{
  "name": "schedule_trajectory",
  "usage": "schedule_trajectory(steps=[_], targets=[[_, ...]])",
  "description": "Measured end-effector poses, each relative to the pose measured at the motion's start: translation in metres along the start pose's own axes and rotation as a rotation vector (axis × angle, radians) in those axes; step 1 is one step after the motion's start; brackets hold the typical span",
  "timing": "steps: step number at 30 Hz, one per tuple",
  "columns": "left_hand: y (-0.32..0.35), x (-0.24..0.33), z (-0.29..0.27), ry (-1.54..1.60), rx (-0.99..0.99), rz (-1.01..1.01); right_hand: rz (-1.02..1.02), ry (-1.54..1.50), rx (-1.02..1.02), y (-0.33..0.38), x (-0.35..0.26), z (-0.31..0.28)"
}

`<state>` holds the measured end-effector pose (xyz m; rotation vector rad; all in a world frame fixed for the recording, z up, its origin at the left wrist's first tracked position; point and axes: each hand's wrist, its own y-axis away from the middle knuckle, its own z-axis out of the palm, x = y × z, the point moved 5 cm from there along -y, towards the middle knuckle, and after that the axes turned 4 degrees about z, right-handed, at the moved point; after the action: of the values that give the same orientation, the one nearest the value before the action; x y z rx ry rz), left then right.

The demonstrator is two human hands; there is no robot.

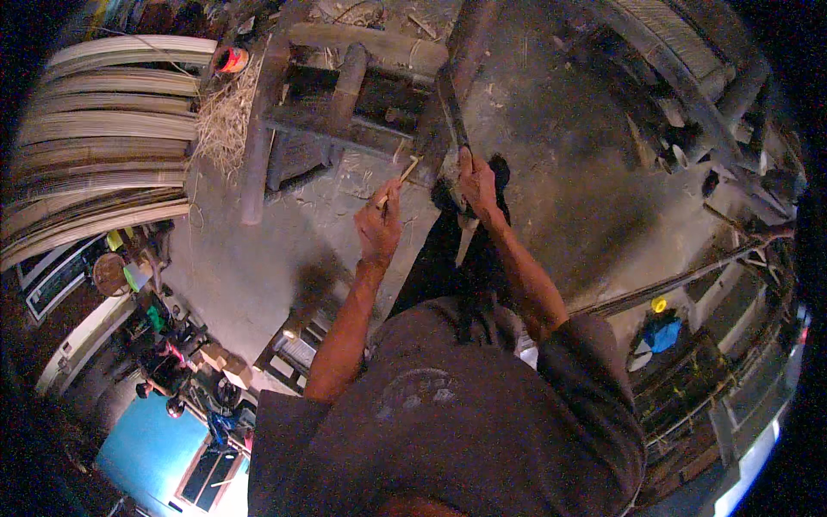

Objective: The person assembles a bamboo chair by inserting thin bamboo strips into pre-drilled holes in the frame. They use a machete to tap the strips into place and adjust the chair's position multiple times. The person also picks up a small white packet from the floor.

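My right hand (476, 183) is wrapped round the grip of a long knife (451, 108). Its dark blade points away from me, and a pale tapered handle end shows below my fist. To the left, my left hand (379, 222) is closed on a short pale stick (408, 168), possibly bamboo, whose far end sticks out past my fingers. The stick and the blade are apart. Beyond both hands stands a low dark wooden bench frame (349, 133) with open gaps between its bars.
Several bundles of long pale strips (112, 125) are stacked at the left. Beside them lie a heap of shavings (226, 121) and an orange-red tin (232, 59). Dark timber beams (680, 69) lie at the far right, and a blue item (662, 334) is nearer on the right.
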<state>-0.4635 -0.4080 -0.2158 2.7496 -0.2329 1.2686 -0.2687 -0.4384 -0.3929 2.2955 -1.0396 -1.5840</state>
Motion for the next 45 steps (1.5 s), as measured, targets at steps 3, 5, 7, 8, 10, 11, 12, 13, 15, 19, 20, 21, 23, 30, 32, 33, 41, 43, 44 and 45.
schedule_trajectory(steps=[3, 5, 7, 8, 10, 11, 12, 13, 15, 19, 20, 21, 23, 30, 32, 33, 41, 43, 44, 45], targets=[[0.015, -0.03, -0.005, 0.076, 0.073, 0.02, -0.154, 0.108, -0.247, 0.025, 0.0, 0.02], [0.019, -0.039, -0.005, 0.149, 0.085, 0.009, -0.035, 0.03, -0.412, 0.027, 0.021, 0.03], [0.02, -0.04, -0.006, 0.229, 0.065, -0.033, 0.044, -0.294, -0.397, 0.03, 0.048, 0.045], [0.022, -0.048, -0.004, 0.336, 0.098, -0.05, 0.073, -0.471, -0.379, 0.037, 0.052, 0.05], [0.028, -0.063, -0.003, 0.555, 0.149, -0.094, 0.024, -0.481, -0.324, 0.042, 0.047, 0.048], [0.034, -0.07, -0.004, 0.507, 0.124, -0.124, -0.061, -0.316, -0.291, 0.041, 0.043, 0.044], [0.039, -0.067, -0.006, 0.458, 0.106, -0.153, -0.15, -0.15, -0.26, 0.038, 0.034, 0.037], [0.044, -0.063, -0.01, 0.405, 0.081, -0.189, 0.153, -0.24, -0.35, 0.039, 0.017, 0.02], [0.034, -0.048, -0.014, 0.264, 0.048, -0.084, -0.004, -0.185, -0.258, 0.039, 0.02, 0.02], [-0.01, -0.023, -0.004, 0.087, 0.014, 0.212, 0.027, -0.206, -0.478, 0.033, 0.032, 0.013], [-0.029, -0.013, 0.01, 0.015, -0.094, 0.299, -0.008, -0.114, -0.479, 0.029, 0.031, 0.01], [-0.057, 0.005, 0.027, -0.058, -0.204, 0.387, 0.013, -0.184, -0.37, 0.022, 0.033, 0.002], [-0.098, 0.041, 0.07, -0.243, -0.297, 0.873, 0.026, -0.275, -0.199, 0.023, 0.03, -0.012], [-0.172, 0.156, 0.011, -0.061, -0.022, 0.625, -0.255, 0.147, -0.036, 0.091, -0.026, -0.051], [-0.166, 0.152, -0.005, -0.031, -0.02, 0.5, -0.412, 0.166, -0.144, 0.112, -0.011, -0.011], [-0.161, 0.138, -0.009, -0.009, -0.082, 0.409, -0.394, 0.157, -0.246, 0.118, -0.011, 0.01], [-0.088, 0.043, -0.055, -0.198, -0.204, 0.19, -0.282, 0.293, -0.359, 0.113, -0.019, 0.018], [-0.067, 0.024, -0.071, -0.145, -0.163, 0.022, -0.323, 0.341, -0.354, 0.112, -0.01, 0.022], [-0.054, 0.006, -0.076, -0.085, -0.148, -0.057, -0.35, 0.368, -0.353, 0.11, -0.005, 0.02], [-0.041, -0.012, -0.077, -0.125, -0.154, -0.094, -0.377, 0.417, -0.376, 0.112, 0.001, 0.013]])
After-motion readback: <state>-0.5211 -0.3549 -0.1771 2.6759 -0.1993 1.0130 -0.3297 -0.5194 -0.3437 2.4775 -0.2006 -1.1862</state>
